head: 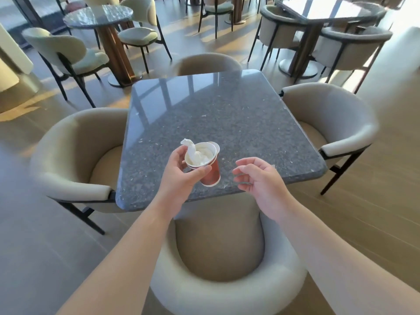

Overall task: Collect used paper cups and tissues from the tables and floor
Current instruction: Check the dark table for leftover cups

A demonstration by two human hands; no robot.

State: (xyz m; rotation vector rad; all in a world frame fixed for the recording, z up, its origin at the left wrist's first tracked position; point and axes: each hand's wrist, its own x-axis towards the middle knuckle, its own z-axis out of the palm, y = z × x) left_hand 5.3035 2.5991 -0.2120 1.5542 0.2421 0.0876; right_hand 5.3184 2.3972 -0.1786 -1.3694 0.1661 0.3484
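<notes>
My left hand (179, 172) grips a stack of red paper cups (211, 175) with white rims, held above the near edge of the dark stone table (227, 114). A crumpled white tissue (195, 153) is stuffed in the top cup and pokes out over its rim. My right hand (256, 176) hovers just right of the cups with fingers loosely curled and holds nothing.
Beige tub chairs stand round the table: one at the left (77, 160), one at the right (329, 123), one at the far side (206, 63) and one right below me (227, 269). Further tables (97, 15) and chairs fill the back of the room.
</notes>
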